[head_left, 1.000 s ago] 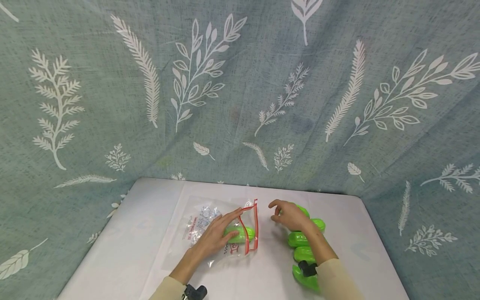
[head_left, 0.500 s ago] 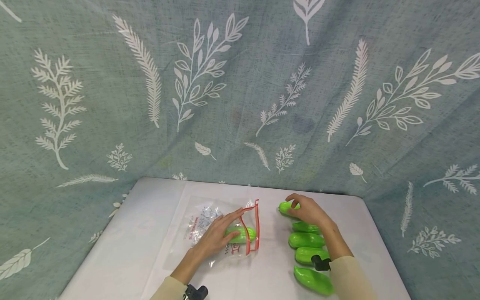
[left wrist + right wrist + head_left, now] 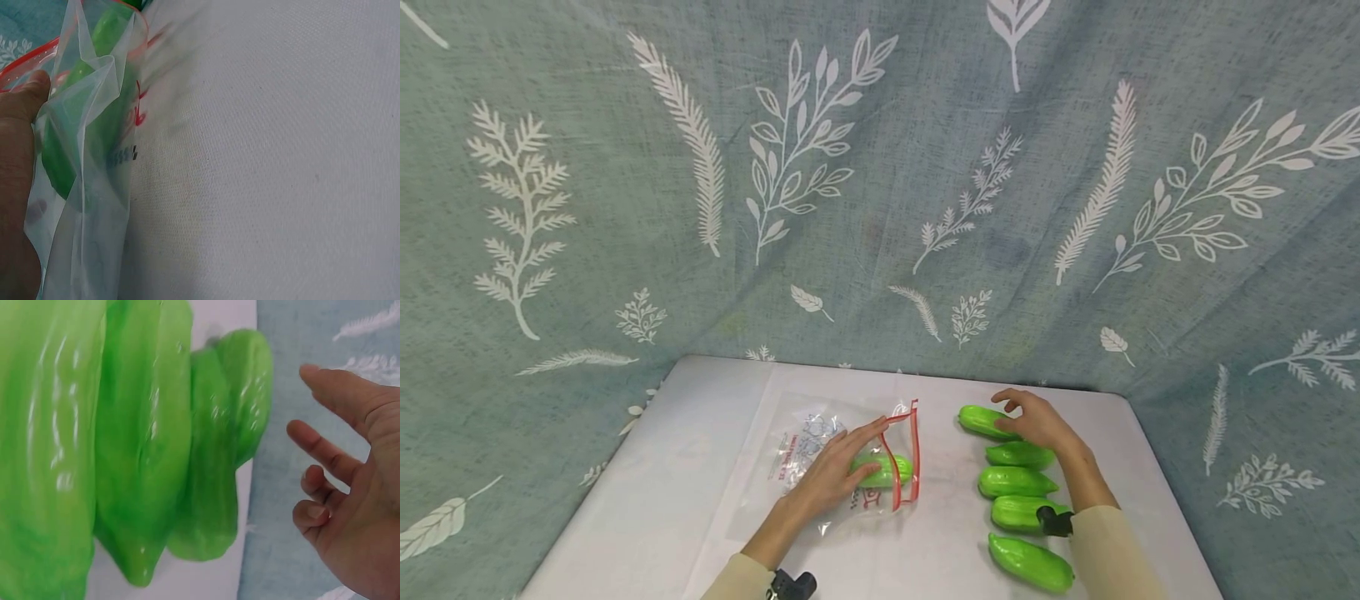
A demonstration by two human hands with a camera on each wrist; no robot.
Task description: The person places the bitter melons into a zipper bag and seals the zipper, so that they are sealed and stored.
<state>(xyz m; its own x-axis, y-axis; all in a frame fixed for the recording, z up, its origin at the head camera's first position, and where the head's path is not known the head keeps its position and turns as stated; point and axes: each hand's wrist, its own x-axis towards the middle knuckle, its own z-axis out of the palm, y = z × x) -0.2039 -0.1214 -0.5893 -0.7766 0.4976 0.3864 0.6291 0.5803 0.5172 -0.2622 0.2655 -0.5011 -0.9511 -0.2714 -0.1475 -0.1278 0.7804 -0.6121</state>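
My left hand (image 3: 831,473) lies with extended fingers on a clear plastic zip bag (image 3: 790,446) with a red-edged mouth. Inside the bag, close to its mouth, is a glossy green cucumber-like vegetable (image 3: 891,471); my thumb overlaps it. The left wrist view shows the thumb (image 3: 30,94) against the film beside the green vegetable (image 3: 59,147). Over the far end of a row of similar vegetables is my right hand (image 3: 1037,419), its fingers loosely bent and holding nothing. The farthest vegetable (image 3: 983,422) is nearest to it. In the right wrist view the hand (image 3: 356,469) appears apart from the row.
Several green vegetables lie side by side down the right of the white table (image 3: 647,500), among them a pointed one (image 3: 1030,562) nearest the front. Behind the table hangs a blue-green cloth (image 3: 880,317) with white leaf prints.
My right hand has moved right and back from near the bag to over the far vegetable, uncovering more of the row. My left hand and the bag have stayed in place.
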